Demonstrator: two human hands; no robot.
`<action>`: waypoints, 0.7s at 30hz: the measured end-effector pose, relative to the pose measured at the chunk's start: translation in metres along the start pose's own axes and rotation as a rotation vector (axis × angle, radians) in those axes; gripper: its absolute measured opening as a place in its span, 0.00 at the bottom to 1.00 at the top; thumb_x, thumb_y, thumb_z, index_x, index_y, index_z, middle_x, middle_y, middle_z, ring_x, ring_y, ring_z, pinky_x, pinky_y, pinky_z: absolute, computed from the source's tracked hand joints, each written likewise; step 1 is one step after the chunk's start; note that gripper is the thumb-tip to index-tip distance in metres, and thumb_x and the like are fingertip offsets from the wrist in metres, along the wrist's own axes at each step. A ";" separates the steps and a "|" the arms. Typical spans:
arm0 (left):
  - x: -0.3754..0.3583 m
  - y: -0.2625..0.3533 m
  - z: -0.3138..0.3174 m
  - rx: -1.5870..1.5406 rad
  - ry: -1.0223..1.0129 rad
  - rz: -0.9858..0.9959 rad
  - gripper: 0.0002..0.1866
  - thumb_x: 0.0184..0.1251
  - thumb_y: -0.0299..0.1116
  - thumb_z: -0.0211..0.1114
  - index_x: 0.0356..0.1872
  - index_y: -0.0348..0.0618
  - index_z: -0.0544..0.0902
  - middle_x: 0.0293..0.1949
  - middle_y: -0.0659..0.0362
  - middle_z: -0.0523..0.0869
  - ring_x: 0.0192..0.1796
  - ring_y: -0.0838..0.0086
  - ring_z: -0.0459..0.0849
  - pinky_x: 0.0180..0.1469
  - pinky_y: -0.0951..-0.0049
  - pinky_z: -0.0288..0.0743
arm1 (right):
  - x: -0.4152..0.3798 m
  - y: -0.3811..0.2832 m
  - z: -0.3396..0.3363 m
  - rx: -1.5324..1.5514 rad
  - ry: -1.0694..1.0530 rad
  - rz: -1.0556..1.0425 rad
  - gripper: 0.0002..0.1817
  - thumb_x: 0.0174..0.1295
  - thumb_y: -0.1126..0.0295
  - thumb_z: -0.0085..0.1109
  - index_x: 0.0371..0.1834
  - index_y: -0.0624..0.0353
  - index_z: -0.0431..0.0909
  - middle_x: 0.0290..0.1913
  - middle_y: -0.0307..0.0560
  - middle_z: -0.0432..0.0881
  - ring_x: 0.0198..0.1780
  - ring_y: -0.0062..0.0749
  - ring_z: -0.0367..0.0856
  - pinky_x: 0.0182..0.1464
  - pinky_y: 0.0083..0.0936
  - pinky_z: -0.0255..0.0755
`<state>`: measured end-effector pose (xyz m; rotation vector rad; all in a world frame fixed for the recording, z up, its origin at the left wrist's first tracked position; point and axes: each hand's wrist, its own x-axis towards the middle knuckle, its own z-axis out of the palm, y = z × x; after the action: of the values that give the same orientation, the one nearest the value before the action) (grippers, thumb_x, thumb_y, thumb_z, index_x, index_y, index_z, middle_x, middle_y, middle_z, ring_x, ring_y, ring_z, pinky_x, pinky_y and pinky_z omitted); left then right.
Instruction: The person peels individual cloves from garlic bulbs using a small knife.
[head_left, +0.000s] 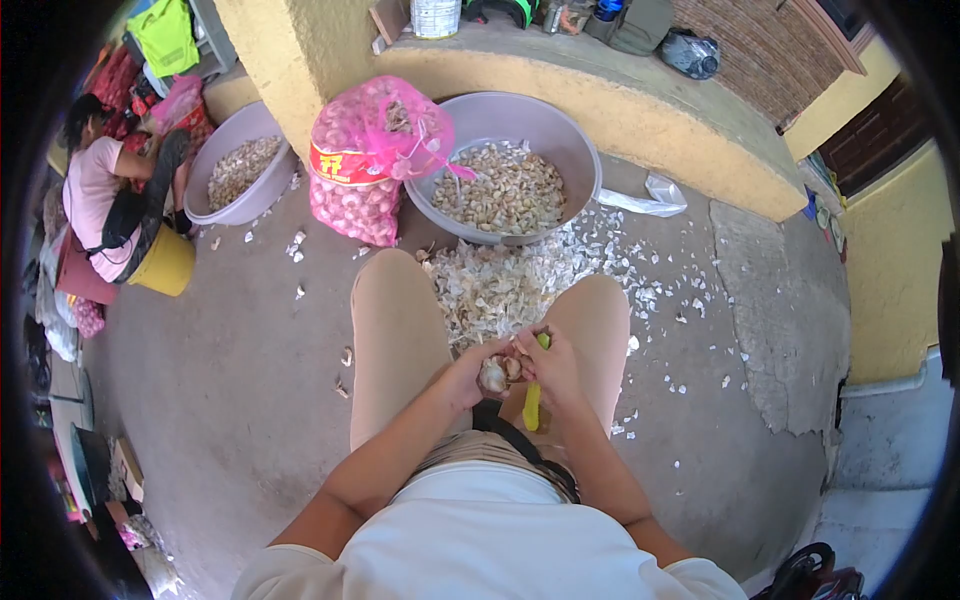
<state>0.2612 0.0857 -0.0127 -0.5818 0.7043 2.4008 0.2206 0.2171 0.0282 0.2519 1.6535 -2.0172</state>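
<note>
Between my knees, my left hand (474, 373) is closed around a garlic bulb (493, 376) that looks partly broken apart, with cloves showing. My right hand (560, 370) meets it at the bulb and grips a slim yellow-green tool (532, 408). One end of the tool sticks out below the fingers and a bit shows above them; no blade can be made out. Garlic skins (490, 290) lie in a heap on the floor just beyond my hands. Behind the heap stands a wide grey-purple basin (590, 185) holding many loose cloves (505, 190).
A pink mesh sack of garlic (355, 205) leans beside the basin. At the left, another person (100, 190) sits on a yellow bucket (165, 262) near a second basin (275, 180). A raised concrete ledge (640, 120) runs behind. Skins litter the floor at right.
</note>
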 end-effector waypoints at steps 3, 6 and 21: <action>-0.005 0.007 0.007 0.112 0.066 0.100 0.11 0.59 0.41 0.55 0.37 0.47 0.75 0.30 0.61 0.80 0.31 0.76 0.80 0.19 0.79 0.73 | 0.003 0.000 0.003 0.073 -0.020 -0.014 0.07 0.58 0.69 0.53 0.32 0.60 0.68 0.20 0.37 0.70 0.15 0.14 0.63 0.15 0.12 0.56; -0.013 0.017 0.020 0.362 0.212 0.231 0.10 0.59 0.41 0.56 0.35 0.46 0.75 0.28 0.61 0.80 0.29 0.77 0.79 0.22 0.77 0.72 | 0.006 -0.002 0.005 -0.021 -0.019 -0.034 0.07 0.58 0.69 0.53 0.32 0.60 0.68 0.20 0.38 0.70 0.14 0.14 0.63 0.15 0.12 0.56; -0.026 0.049 0.021 1.146 0.096 0.439 0.13 0.64 0.37 0.52 0.36 0.37 0.77 0.28 0.60 0.79 0.29 0.79 0.74 0.33 0.76 0.69 | 0.006 -0.030 0.009 -0.071 -0.185 0.190 0.09 0.57 0.67 0.55 0.30 0.62 0.69 0.20 0.38 0.68 0.14 0.13 0.59 0.14 0.10 0.55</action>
<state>0.2449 0.0540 0.0344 -0.0338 2.1657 1.8350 0.2017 0.2103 0.0535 0.1837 1.5229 -1.7814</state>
